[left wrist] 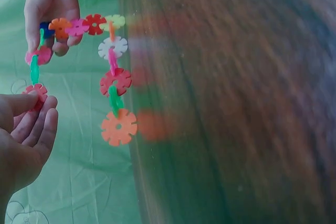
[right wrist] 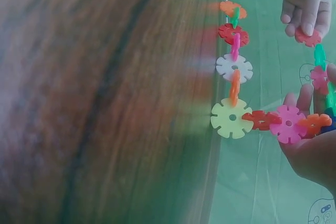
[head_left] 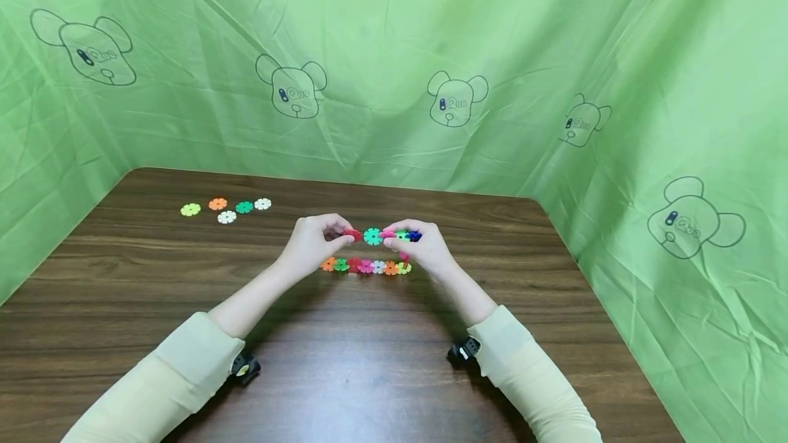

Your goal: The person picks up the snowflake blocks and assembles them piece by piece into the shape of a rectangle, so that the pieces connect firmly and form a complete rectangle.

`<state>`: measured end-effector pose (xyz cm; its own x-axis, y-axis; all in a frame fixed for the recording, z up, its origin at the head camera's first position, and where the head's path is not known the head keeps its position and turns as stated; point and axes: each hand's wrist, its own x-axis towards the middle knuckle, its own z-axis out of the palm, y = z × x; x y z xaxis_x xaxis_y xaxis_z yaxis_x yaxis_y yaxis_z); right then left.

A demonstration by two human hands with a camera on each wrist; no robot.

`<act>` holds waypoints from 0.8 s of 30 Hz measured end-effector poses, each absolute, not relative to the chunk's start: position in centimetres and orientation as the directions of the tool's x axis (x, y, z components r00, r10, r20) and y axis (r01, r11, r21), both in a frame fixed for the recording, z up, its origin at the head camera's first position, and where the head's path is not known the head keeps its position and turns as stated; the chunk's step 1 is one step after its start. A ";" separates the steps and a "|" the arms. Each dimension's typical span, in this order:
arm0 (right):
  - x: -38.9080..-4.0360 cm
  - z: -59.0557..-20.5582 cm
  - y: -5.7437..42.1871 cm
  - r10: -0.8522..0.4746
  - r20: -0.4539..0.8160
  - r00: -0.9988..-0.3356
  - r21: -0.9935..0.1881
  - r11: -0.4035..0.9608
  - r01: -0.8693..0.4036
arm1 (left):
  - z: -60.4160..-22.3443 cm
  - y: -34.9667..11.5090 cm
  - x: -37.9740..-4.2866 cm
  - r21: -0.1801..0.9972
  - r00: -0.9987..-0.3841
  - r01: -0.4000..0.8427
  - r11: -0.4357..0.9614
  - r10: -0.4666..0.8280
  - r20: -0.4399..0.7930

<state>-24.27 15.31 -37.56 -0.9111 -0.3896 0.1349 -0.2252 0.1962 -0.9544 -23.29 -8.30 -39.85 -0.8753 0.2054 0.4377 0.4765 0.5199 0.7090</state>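
Note:
A chain of slotted flower-shaped plastic discs bends in a U between the hands. My left hand (head_left: 310, 245) pinches a red disc (left wrist: 35, 94) between thumb and fingers. Beside it is a green disc (head_left: 372, 236), edge-on in the left wrist view; whether the two interlock I cannot tell. My right hand (head_left: 427, 245) grips the chain around a pink disc (left wrist: 39, 56), close to a dark blue corner disc (head_left: 415, 236). From that corner the chain runs down to a yellow-green disc (right wrist: 232, 118), then turns through a white disc (right wrist: 234, 66) to an orange end disc (left wrist: 119, 127).
Loose discs lie at the back left of the brown wooden table (head_left: 345, 374): yellow-green (head_left: 191, 210), orange (head_left: 217, 204), green (head_left: 244, 207) and white ones (head_left: 227, 217). Green cloth (head_left: 382, 33) with printed bear heads encloses the table's back and sides.

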 end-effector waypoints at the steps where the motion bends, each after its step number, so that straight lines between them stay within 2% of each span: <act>1: -24.3 -37.6 15.3 -0.392 0.135 -0.910 -0.956 0.190 -0.224 | -39.9 -8.2 -23.3 0.708 -0.875 0.478 0.519 0.206 0.439; 11: -24.2 -37.4 15.2 -0.416 0.129 -0.900 -0.944 0.227 -0.240 | -39.7 -7.6 -23.4 0.712 -0.871 0.488 0.505 0.224 0.437; 19: -23.6 -36.8 14.9 -0.454 0.282 -0.845 -0.796 0.381 -0.470 | -39.5 -7.4 -23.3 0.710 -0.859 0.508 0.488 0.228 0.458; 24: -23.4 -36.7 14.7 -0.451 0.329 -0.830 -0.771 0.379 -0.512 | -39.4 -7.3 -23.1 0.720 -0.863 0.499 0.481 0.206 0.461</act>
<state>-23.43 14.66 -36.70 -0.8296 -0.4510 0.3293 -0.5119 0.3788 -0.7710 -23.13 -7.25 -39.39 -0.8634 0.2057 0.4607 0.4992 0.4815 0.7204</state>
